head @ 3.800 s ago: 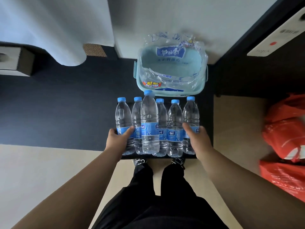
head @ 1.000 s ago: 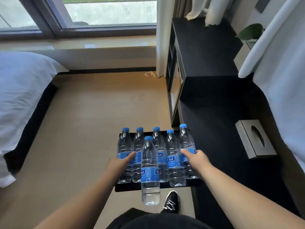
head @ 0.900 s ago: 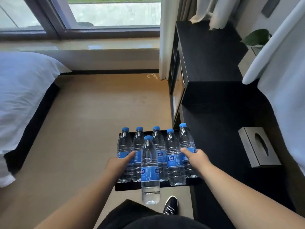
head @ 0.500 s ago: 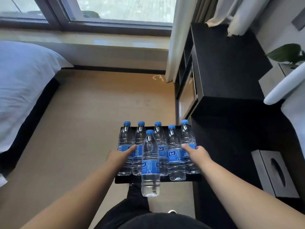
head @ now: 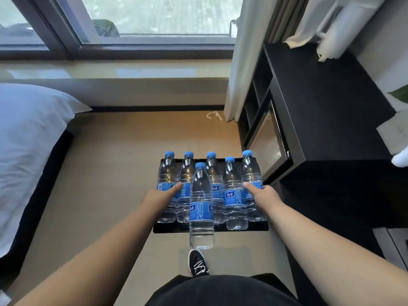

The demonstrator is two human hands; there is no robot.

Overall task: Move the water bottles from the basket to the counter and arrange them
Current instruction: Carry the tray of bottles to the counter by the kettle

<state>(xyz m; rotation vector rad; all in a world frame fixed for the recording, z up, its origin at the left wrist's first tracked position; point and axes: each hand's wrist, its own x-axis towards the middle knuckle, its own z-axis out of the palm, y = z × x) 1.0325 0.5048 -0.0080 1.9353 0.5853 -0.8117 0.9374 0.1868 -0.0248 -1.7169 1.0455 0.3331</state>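
Flooring (head: 110,173) of tan, wood-toned finish fills the middle of the head view and serves as the open walking lane. All positions below are given relative to the black tray (head: 240,228), which is carried in the air above that floor, roughly level. Six water bottles (head: 234,195) with blue caps and blue labels stand upright on the tray: five in a row across it, touching or nearly touching one another, and one bottle (head: 201,208) in front of the row at the near edge, its base overhanging that edge toward the person. The left hand (head: 160,198) grips the tray's left end, fingers curled under it and thumb laid against the leftmost bottle. The right hand (head: 263,195) grips the right end in the same way, thumb pressed on the rightmost bottle. To the right of the tray, close beside its far right corner, stands a black cabinet (head: 320,107) with a flat, bare top and open shelves on its floor-facing side. Left of the tray, well apart across the floor, lies a bed (head: 26,140) with white linen on a dark base. Beyond the tray, a window (head: 154,16) and pale sill span the far wall, with a curtain (head: 245,58) hanging at the cabinet's far corner. Below the tray, one black shoe (head: 198,263) shows on the floor.
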